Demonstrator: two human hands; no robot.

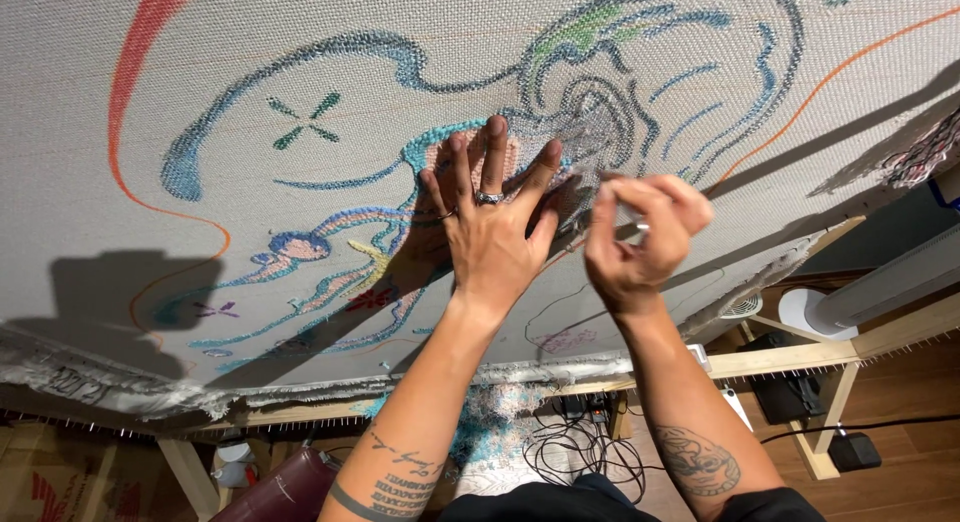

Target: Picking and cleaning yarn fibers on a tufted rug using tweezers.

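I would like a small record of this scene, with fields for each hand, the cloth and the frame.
left hand: left hand lies flat on the cloth, fingers spread, rings on two fingers
right hand: right hand pinches something thin beside the left hand; what it is cannot be told
cloth: pale woven cloth stretched on the frame, with tufted lines in blue, teal, orange and green
frame: wooden frame with a row of small nails along its edge
below: tangled black cables on a wooden floor
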